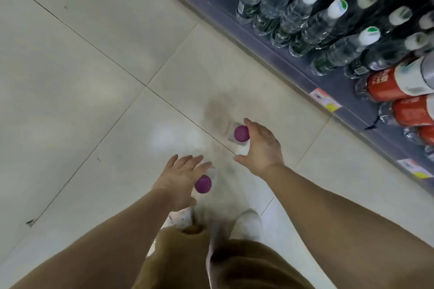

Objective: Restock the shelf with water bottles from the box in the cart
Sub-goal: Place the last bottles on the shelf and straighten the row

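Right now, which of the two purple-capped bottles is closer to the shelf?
The purple-capped bottle at the right hand. It sits nearer the shelf; the other purple-capped one is by the left hand, farther out.

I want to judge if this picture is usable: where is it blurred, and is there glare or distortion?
Head view: the left hand and right hand are smeared by motion, and the clear bodies of the two purple-capped bottles almost vanish; a bright glare patch lies on the floor tiles; the wide lens tilts the shelf, whose deeper rows fall into shadow.
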`<state>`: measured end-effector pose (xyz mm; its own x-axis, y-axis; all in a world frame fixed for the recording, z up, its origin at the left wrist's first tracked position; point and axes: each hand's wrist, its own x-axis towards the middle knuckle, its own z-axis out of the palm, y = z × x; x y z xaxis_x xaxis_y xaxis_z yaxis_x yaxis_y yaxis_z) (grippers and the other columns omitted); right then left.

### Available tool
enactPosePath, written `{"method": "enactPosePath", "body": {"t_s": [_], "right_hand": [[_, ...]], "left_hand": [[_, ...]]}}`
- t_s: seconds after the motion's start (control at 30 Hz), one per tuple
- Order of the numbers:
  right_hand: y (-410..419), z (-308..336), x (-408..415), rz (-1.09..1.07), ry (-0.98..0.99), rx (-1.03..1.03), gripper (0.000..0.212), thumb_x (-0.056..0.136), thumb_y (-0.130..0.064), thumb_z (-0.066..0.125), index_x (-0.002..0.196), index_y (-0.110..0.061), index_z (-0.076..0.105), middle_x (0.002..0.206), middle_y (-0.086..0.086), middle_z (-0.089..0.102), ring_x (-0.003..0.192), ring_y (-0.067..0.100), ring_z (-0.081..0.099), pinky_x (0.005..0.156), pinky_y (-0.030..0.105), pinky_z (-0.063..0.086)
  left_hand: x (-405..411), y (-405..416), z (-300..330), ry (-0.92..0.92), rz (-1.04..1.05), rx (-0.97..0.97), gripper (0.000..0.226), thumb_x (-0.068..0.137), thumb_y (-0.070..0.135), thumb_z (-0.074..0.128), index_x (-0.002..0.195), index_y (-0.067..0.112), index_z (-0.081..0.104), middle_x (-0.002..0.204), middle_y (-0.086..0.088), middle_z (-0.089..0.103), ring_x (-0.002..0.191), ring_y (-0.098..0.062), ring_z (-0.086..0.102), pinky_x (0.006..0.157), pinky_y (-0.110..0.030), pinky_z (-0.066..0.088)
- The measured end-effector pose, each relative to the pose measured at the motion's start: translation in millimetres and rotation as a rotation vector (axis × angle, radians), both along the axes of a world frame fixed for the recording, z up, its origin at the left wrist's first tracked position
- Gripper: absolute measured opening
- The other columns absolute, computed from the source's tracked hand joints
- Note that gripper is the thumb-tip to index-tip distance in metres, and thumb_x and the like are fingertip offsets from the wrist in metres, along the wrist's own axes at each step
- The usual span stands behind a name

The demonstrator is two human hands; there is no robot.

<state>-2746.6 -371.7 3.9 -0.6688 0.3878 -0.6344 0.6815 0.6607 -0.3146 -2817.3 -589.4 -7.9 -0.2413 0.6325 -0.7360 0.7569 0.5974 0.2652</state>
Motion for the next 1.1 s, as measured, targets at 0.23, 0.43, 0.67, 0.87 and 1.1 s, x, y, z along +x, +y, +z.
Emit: {"method": "enactPosePath", "body": {"t_s": [0.23,0.43,0.67,0.87,1.1], "right_hand": [[11.0,-30.5,-14.9,-0.176,0.062,-0.111,0.059,0.075,-0.036,0.077,0.127,-0.031,0.052,0.12,-0.008,0.061,0.11,0.018,0.058,0.084,0.023,0.042],[16.1,28.1,9.5,-0.299,0.113,-0.124,0.058,0.071,-0.036,0.079,0.123,-0.03,0.055,0.113,-0.008,0.064,0.104,0.016,0.06,0.081,0.021,0.042],[28.1,207.0,19.1,-0.416,0.241,-0.165,0.053,0.067,-0.04,0.082,0.113,-0.025,0.06,0.104,-0.007,0.065,0.094,0.014,0.059,0.078,0.022,0.043],[55.4,398.4,22.3,-0.473,0.399,-0.152,0.041,0.061,-0.035,0.082,0.095,-0.021,0.062,0.093,-0.005,0.066,0.084,0.013,0.06,0.073,0.027,0.045],[103.0,614.2,67.5,-0.637,0.693,-0.1,0.055,0.067,-0.009,0.081,0.114,-0.02,0.055,0.09,-0.015,0.063,0.07,-0.012,0.058,0.064,0.007,0.043]], "left_hand": [[-5.1,5.8,-34.1,-0.008,-0.095,0.313,0.063,0.054,0.055,0.076,0.113,0.035,0.065,0.106,0.016,0.074,0.097,-0.012,0.072,0.093,-0.04,0.053],[-11.8,32.1,29.6,-0.042,0.158,0.247,0.061,0.072,0.047,0.069,0.128,0.026,0.057,0.121,0.006,0.067,0.108,-0.022,0.063,0.094,-0.028,0.047],[-27.0,75.0,210.5,-0.04,0.306,0.361,0.062,0.063,0.045,0.074,0.122,0.029,0.06,0.113,0.007,0.07,0.106,-0.022,0.063,0.09,-0.027,0.047],[-38.1,128.3,411.8,-0.019,0.221,0.502,0.067,0.064,0.038,0.077,0.123,0.024,0.049,0.105,-0.002,0.069,0.098,-0.027,0.062,0.083,-0.03,0.046],[-32.6,181.5,615.9,-0.488,0.558,0.762,0.078,0.048,0.033,0.08,0.119,0.024,0.05,0.107,0.007,0.066,0.1,-0.015,0.064,0.086,-0.024,0.048]]}}
